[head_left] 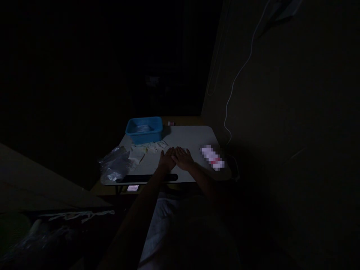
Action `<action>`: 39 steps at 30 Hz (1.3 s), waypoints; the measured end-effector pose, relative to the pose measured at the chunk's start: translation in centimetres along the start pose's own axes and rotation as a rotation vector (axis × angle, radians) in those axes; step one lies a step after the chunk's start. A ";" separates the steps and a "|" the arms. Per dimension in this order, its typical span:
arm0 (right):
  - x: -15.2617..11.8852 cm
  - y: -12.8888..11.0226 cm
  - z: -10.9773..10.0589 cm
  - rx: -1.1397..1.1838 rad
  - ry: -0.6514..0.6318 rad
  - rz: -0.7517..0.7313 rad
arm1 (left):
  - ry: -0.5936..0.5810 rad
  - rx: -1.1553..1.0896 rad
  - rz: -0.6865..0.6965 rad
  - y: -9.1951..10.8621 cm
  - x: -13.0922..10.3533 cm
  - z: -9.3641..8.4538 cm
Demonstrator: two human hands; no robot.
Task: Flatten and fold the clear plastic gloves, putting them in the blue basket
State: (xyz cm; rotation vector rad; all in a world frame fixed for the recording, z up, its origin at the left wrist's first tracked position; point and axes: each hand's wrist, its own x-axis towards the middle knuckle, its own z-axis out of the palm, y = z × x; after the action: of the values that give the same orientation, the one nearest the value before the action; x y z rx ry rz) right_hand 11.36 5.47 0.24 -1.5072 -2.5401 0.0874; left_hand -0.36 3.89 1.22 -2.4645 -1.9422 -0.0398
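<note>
My left hand and my right hand lie side by side, palms down, on a small white table. Their fingers are stretched forward, and the two hands touch or nearly touch at the index fingers. A bit of something pale shows by the right fingertips; whatever may lie beneath the palms is hidden. Left of the hands are crumpled whitish papers or wrappers. A dark slot runs along the table's near edge, below the left forearm.
A blue plastic basin stands at the back left. Clear plastic bags lie at the left edge. A blurred-out bright phone-like object sits at the right. A white cable hangs along the right wall. The room is very dark.
</note>
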 end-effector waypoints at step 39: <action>0.2 0.0 0.1 -0.013 0.023 0.039 | 0.034 0.017 -0.002 0.1 -0.1 0.2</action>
State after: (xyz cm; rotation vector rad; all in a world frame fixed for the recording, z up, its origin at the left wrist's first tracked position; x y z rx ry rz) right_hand 11.24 5.63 0.19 -1.5533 -2.4991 0.0580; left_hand -0.32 3.79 1.04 -2.4350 -1.9230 -0.0649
